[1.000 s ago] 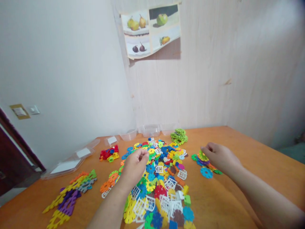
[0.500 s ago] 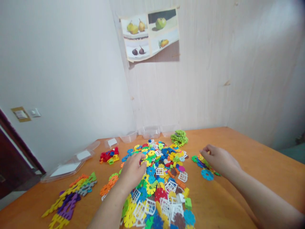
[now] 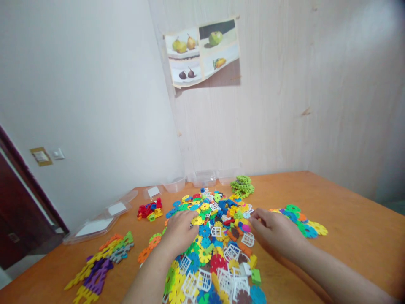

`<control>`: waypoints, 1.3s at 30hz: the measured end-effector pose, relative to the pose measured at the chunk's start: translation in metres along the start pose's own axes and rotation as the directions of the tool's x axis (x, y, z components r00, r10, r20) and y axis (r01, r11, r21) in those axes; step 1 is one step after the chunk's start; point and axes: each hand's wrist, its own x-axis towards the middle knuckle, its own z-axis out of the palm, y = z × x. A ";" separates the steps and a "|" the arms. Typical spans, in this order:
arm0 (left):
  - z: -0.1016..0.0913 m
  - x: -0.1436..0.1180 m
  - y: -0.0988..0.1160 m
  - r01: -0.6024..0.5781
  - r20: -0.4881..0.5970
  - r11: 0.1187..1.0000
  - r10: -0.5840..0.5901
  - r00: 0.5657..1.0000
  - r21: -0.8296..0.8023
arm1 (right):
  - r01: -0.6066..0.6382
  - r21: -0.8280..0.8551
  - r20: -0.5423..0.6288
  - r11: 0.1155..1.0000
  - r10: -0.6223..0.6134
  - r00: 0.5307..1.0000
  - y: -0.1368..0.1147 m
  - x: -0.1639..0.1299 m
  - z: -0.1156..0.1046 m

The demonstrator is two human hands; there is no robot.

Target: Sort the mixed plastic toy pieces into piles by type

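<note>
My left hand (image 3: 181,231) hangs over the left side of a large heap of mixed plastic pieces (image 3: 218,261), its thumb and index finger apart; the other fingertips are hidden. At the heap's right edge is my right hand (image 3: 274,228), its fingers loosely bent and nothing visible in them. Its tips come close to a white lattice window piece (image 3: 249,209) and a magenta disc (image 3: 246,228). To the right of that hand lies a smaller group of flower-shaped discs (image 3: 308,230) in green, blue and yellow.
Green pieces (image 3: 242,186) are stacked at the back. Red and yellow blocks (image 3: 150,210) lie left of the heap. Nearer on the left are yellow and purple interlocking strips (image 3: 98,272). Clear tubs (image 3: 204,178) and lids (image 3: 95,226) line the wall side.
My right hand has moved left from the small disc group to the large heap's edge, uncovering those discs. My left hand stays over the heap. The view has shifted slightly.
</note>
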 end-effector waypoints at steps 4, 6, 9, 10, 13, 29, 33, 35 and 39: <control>0.003 0.001 0.006 -0.024 -0.033 0.997 0.026 0.999 0.069 | 0.035 0.008 0.013 0.999 -0.035 0.999 -0.002 -0.002 0.006; 0.002 0.001 0.007 -0.038 -0.035 0.996 0.041 0.999 0.085 | 0.051 0.009 0.016 0.999 -0.051 0.999 -0.002 -0.002 0.007; 0.000 0.002 0.007 -0.043 -0.060 0.996 0.048 0.997 0.077 | 0.057 0.022 0.023 0.998 -0.058 0.998 -0.001 -0.001 0.007; 0.000 0.002 0.007 -0.038 -0.084 0.997 0.043 0.996 0.065 | 0.057 0.030 0.024 0.998 -0.058 0.998 -0.001 0.000 0.007; -0.003 0.004 0.009 -0.028 -0.175 0.999 0.024 0.984 -0.016 | 0.056 0.055 0.005 0.997 -0.056 0.998 -0.004 -0.001 0.004; 0.002 -0.022 0.085 -0.088 0.087 0.819 0.166 0.982 -0.568 | 0.159 0.501 0.126 0.851 -0.253 0.959 -0.046 -0.030 0.010; 0.001 -0.018 0.078 -0.040 0.082 0.790 0.114 0.990 -0.612 | 0.175 0.340 0.048 0.924 -0.203 0.978 -0.033 -0.019 -0.002; -0.003 -0.015 0.071 -0.022 0.041 0.797 0.058 0.997 -0.603 | 0.147 0.227 -0.029 0.963 -0.144 0.989 -0.018 -0.010 -0.010; -0.012 -0.009 0.053 0.032 -0.081 0.813 -0.096 0.992 -0.581 | -0.051 0.078 -0.114 0.996 0.060 0.992 0.023 0.011 -0.022</control>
